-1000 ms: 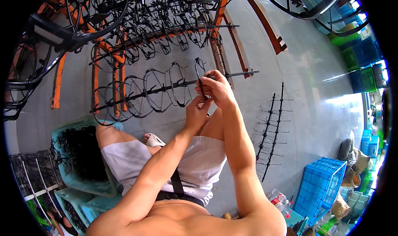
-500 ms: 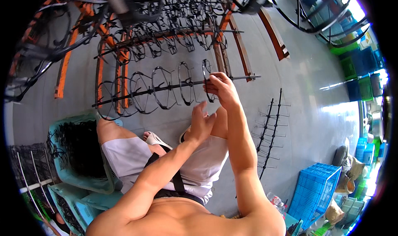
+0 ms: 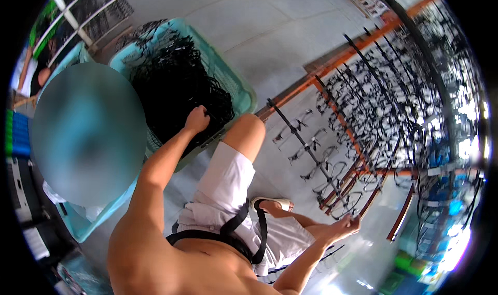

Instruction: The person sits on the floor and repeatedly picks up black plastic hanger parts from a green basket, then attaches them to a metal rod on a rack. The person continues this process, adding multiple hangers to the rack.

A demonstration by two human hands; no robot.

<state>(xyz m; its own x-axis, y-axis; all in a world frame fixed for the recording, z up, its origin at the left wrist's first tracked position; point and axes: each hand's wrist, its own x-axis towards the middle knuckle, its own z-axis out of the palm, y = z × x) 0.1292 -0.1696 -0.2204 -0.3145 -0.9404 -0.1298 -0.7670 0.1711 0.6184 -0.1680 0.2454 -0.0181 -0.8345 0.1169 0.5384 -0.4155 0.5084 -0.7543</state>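
Note:
My left hand (image 3: 197, 120) is at a heap of thin black curved strips (image 3: 174, 82) in a light-green plastic basket (image 3: 244, 95). Its fingers are curled closed against the strips; whatever they grip is hidden. To the right, my right hand (image 3: 343, 227) is closed at the near end of a long black rod (image 3: 311, 152), its fingertips pressed together there. Thin black hoops (image 3: 350, 201) hang along the rod, which slants away toward the far left.
An orange metal rack (image 3: 342, 116) bearing many black pieces on rods fills the right side. My bent knee (image 3: 246, 131) is beside the basket. A blurred oval hides part of the left, above another light-green bin (image 3: 83, 227).
The view has turned left toward the basket. My left hand has gone from near the hoops to the strips. My right hand has left the last hoop for the rod's end.

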